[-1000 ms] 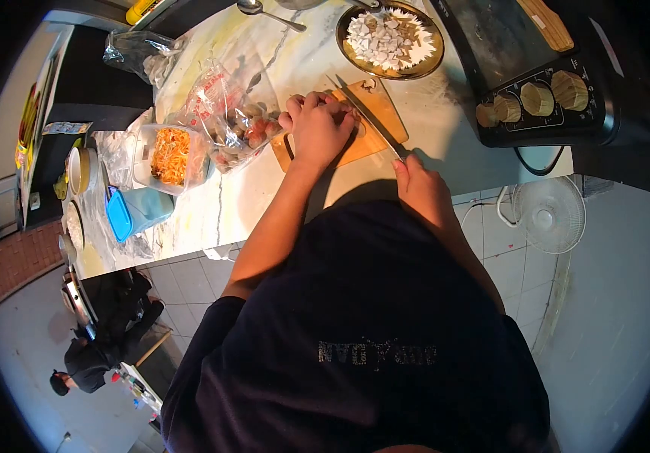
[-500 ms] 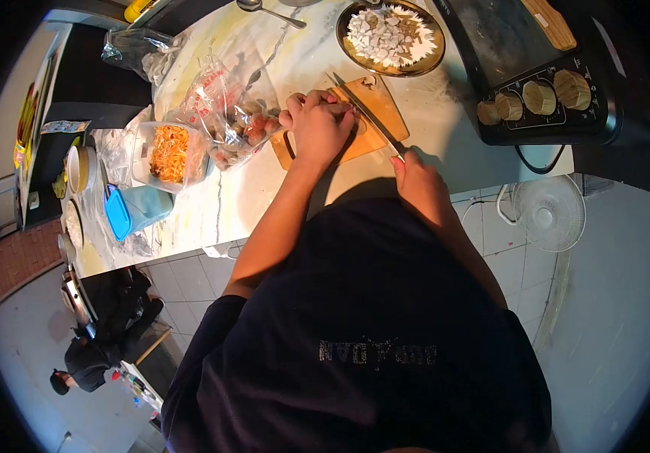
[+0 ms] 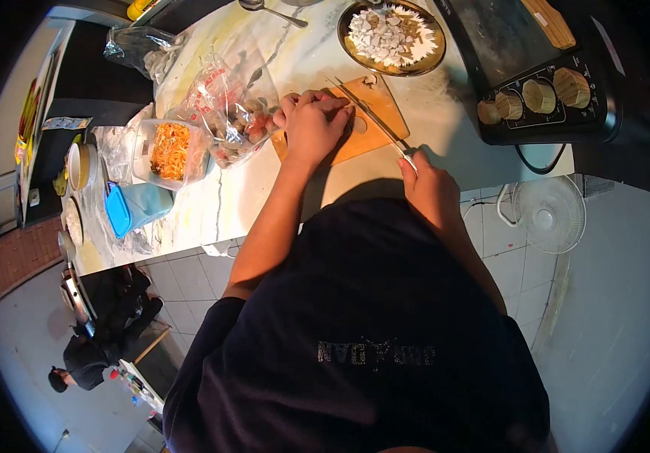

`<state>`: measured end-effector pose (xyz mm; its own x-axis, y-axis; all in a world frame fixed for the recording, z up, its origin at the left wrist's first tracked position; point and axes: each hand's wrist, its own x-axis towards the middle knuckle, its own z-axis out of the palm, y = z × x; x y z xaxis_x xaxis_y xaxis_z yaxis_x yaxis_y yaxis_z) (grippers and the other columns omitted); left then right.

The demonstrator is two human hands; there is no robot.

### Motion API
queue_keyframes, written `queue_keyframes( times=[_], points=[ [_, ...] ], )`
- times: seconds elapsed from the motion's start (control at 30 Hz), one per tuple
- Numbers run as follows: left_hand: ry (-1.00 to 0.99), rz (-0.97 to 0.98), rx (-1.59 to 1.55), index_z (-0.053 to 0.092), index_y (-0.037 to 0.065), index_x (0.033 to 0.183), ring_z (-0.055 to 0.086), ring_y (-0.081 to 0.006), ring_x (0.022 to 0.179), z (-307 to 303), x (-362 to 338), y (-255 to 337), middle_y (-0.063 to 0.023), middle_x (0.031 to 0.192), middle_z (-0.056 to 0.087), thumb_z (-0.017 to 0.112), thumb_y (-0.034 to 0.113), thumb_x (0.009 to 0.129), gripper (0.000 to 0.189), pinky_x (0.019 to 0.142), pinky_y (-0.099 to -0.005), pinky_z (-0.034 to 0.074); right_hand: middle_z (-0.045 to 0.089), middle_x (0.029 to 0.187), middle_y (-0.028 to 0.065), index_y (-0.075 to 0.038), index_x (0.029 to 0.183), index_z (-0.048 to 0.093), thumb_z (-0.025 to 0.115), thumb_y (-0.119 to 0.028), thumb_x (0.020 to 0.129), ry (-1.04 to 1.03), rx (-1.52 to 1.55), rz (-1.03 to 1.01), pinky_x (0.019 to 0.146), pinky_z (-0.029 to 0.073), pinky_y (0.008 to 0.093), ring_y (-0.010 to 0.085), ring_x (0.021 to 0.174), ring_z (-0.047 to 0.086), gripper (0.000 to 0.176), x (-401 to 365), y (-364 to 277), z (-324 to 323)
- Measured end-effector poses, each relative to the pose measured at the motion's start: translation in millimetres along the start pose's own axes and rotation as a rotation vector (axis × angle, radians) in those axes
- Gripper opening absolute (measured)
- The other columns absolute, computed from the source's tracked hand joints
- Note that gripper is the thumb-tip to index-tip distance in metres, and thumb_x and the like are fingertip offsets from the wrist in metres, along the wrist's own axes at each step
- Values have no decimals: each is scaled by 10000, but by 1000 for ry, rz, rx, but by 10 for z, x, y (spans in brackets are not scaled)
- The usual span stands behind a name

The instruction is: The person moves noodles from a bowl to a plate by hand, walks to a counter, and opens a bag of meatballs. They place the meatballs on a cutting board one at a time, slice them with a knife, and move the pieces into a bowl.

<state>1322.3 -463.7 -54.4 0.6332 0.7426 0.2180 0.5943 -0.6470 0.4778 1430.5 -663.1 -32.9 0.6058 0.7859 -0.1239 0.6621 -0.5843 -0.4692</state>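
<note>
My right hand is closed around the pale handle of a kitchen knife. The blade points up and left across a wooden cutting board. On the board's left half, my left hand has its fingers curled and pressed down over something mostly hidden beneath them. Beside its fingertips lies a round greyish-brown slice. Small dark scraps sit near the board's top edge. Just left of that hand, a clear plastic bag holds several roundish brown and reddish pieces.
Beyond the board stands a round plate of whitish cut pieces. A tub of orange shreds and a blue-lidded container are at left, a spoon at the top. A black appliance with knobs borders the right. Another person is lower left.
My right hand and the knife have shifted slightly right and down, widening the gap between blade and left fingers. The round slice on the board shows more clearly.
</note>
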Motion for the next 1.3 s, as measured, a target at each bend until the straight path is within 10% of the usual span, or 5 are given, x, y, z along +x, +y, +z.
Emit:
queue_keyframes(
  times=[1.3],
  points=[
    [55,229,-99,735,200,999,436,-295,1139,-240,205,-238,-54,1136,559,694,219,773,231,958,-443,285,646,719,196,-58,874,588,596,-345,942,119,113,14,616,501,507,424,708,641,295,33,26,-66]
  ],
)
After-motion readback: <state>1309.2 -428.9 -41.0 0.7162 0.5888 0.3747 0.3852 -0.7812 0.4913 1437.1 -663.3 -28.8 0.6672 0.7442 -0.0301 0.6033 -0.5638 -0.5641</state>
